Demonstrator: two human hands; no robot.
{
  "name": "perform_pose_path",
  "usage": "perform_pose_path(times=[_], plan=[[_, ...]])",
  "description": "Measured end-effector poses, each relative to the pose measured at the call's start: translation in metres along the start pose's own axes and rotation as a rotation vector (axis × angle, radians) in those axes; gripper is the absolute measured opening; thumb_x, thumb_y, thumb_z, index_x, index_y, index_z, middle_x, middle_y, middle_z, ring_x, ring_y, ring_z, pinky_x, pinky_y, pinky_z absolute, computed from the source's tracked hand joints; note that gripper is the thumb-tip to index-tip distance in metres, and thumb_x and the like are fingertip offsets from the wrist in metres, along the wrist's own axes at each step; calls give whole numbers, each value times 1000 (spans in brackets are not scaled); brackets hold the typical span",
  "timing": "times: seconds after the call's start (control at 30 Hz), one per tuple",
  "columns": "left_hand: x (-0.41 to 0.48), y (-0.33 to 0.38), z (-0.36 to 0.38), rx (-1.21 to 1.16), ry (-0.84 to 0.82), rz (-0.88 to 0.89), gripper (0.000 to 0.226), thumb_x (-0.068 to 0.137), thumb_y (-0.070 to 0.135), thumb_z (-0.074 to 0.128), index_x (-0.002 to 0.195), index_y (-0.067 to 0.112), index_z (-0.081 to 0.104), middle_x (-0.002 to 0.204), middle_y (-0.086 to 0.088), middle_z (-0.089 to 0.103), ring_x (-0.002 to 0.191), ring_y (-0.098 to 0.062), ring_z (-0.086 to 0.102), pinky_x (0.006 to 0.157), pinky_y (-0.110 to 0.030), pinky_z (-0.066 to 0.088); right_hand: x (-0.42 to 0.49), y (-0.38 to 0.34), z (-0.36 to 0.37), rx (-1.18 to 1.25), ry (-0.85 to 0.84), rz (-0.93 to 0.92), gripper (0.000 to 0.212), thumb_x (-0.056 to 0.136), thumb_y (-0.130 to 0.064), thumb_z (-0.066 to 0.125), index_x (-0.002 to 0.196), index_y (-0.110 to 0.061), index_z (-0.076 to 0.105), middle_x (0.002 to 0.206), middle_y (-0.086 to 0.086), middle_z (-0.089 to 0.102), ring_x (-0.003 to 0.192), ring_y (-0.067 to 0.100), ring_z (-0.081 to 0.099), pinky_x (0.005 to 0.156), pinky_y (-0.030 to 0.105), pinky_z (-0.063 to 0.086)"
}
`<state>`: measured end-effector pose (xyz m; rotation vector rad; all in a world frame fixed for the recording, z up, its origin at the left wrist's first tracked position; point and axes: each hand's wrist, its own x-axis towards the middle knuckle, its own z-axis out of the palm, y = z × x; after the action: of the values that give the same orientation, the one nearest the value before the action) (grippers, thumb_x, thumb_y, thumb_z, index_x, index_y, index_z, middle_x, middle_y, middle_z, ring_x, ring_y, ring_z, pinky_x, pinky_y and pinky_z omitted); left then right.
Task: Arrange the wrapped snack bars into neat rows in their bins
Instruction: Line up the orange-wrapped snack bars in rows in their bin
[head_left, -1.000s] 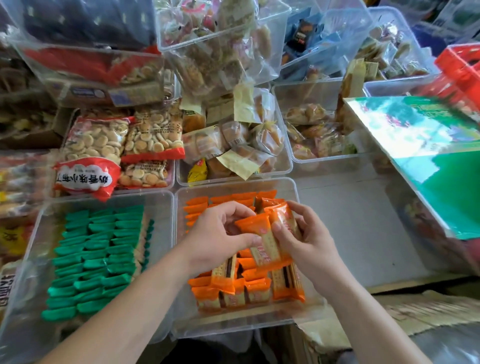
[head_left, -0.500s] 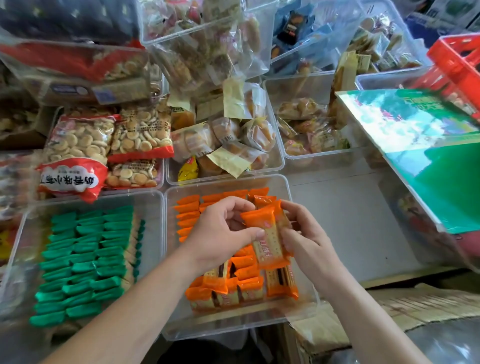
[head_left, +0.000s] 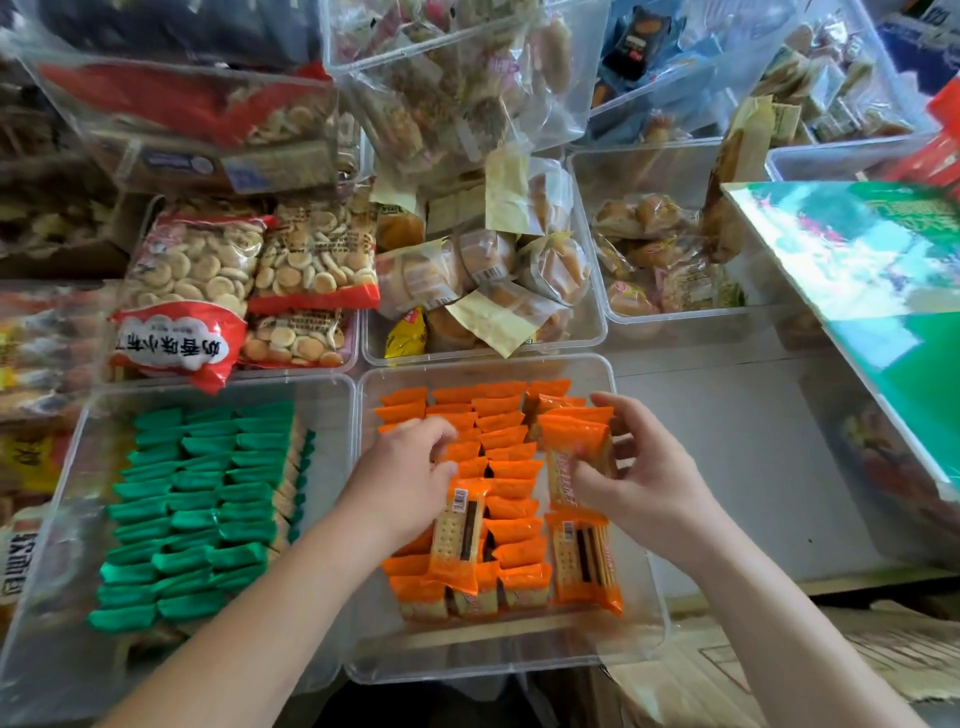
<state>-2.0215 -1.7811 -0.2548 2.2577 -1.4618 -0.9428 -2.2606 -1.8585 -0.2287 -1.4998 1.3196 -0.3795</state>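
At about nine o'clock sits the bin of green bars, already standing in tidy rows and untouched. Just beside it, at the centre, the clear bin holds the orange snack bars, mostly on edge in rows running from six toward twelve o'clock.

The left hand reaches into that bin with fingers curled and pressed down among the left-hand rows; whether it actually grips a bar I cannot tell. A loose bar lies flat on the rows at roughly five o'clock from this hand, touching its thumb side, long axis pointing twelve to six.

The right hand pinches a held bar between thumb and fingers, the remaining fingers spread. That bar's long axis also runs twelve to six, and it hangs over the right-hand column.

Another flat bar lies at six o'clock from the held one. The right hand is nearer it, so tucking both into the right column likely falls to that hand.
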Motion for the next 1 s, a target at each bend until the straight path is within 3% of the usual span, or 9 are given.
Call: perform_pose_path(times=[0.13,0.23,0.37,0.5,0.57,0.67,0.77,0.9,1.0], plan=[[-12,-2,21,200,-154,-110,81,85,74,65,149,31,40,135,6,53,123,-22,57,95,-39,53,16,-1,-2,-143,30,32,52,77,-18,83,120,-37,57,110,-9,64,99,11,65,85,40,61],[-12,4,38,311,-164,-121,88,79,80,65,145,30,36,136,3,52,126,-26,56,96,-42,54,27,-6,-4,-298,26,21,47,77,-20,82,115,-33,60,108,-11,64,96,12,63,83,39,60],[-13,2,34,233,-138,-99,60,85,60,69,133,32,46,115,8,57,114,-23,60,87,-38,53,46,-7,0,-552,-51,-55,47,79,-24,81,119,-29,58,108,-7,61,97,19,59,81,35,53],[-14,-7,7,-218,-69,-140,54,82,45,79,130,42,54,108,22,60,103,-6,64,91,-29,54,67,4,13,-804,-102,-155,41,87,-24,72,123,-26,53,116,-4,53,103,21,56,78,36,55],[-13,-9,-2,-480,-52,-168,55,82,31,84,129,41,58,116,18,68,101,-3,70,93,-30,59,75,12,19,-1012,-113,-249,42,89,-27,66,129,-26,53,122,-2,51,117,23,48,91,38,52],[-15,-7,-10,-684,-74,-138,51,85,7,80,126,33,63,115,14,76,103,-2,72,94,-28,60,84,26,26,-1364,-112,-412,39,88,-36,66,125,-27,60,120,-3,63,128,27,47,127,52,12],[-15,-7,-13,-685,-88,-73,47,88,-1,74,122,30,68,112,13,77,101,-6,73,90,-27,60,90,36,30,-1425,-48,-343,38,90,-33,64,126,-24,56,113,-4,66,130,25,50,122,61,-18],[-13,-11,-11,-697,-59,-65,45,87,0,74,116,35,73,115,10,74,100,-12,74,88,-38,64,88,46,34,-1429,-6,-322,54,89,-32,67,137,-18,50,131,3,57,139,31,39,123,63,-14],[-11,-10,-9,-728,-58,-57,45,89,2,73,114,39,74,114,10,74,103,-15,74,90,-43,63,83,47,30,-1368,50,-355,73,81,-38,80,145,-17,51,142,9,55,146,34,36,127,61,2]])
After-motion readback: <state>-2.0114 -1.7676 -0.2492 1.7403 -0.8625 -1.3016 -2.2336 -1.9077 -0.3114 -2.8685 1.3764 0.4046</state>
